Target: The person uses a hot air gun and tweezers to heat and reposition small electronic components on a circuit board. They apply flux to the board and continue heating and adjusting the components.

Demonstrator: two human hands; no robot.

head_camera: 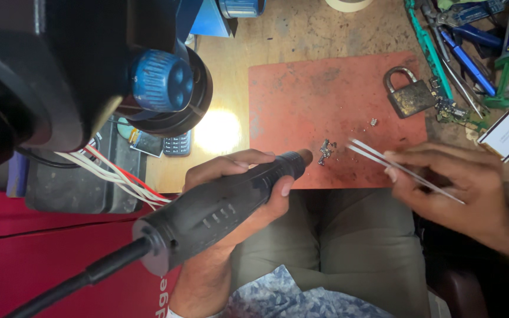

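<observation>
A worn wooden bench carries a red work mat, with a padlock at its far right. A small metal part lies near the mat's front edge. The left hand, fingers wrapped tight, levels a black corded handpiece at it; the right hand pinches slim tweezers just beside. Unclamped, the part may skid or fly if the nozzle nudges it.

A worn wooden tabletop carries a reddish work mat. On the mat lie a brass padlock and a few small metal parts. Right of the mat, assorted hand tools lie on the bare wood, beside a small circuit board.
</observation>
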